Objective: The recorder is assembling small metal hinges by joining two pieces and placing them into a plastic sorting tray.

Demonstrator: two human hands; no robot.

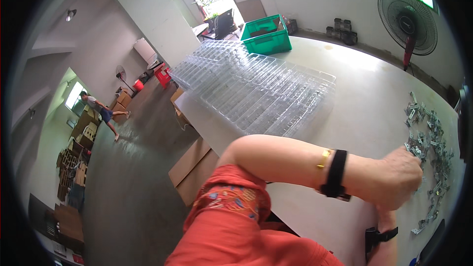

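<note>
Left hand (401, 177) reaching across to the heap of small metal clips (427, 155) just beyond its curled fingertips, grip unclear, right hand (387, 214) mostly hidden beneath; apparently gathering clips, next needing a clean pinch.

On the table (354, 83), the clear plastic trays (256, 88) lie left of the metal clips (428, 143); behind the trays sits a crate (266, 34). The standing fan (407, 19) stands behind the table's right side.
</note>
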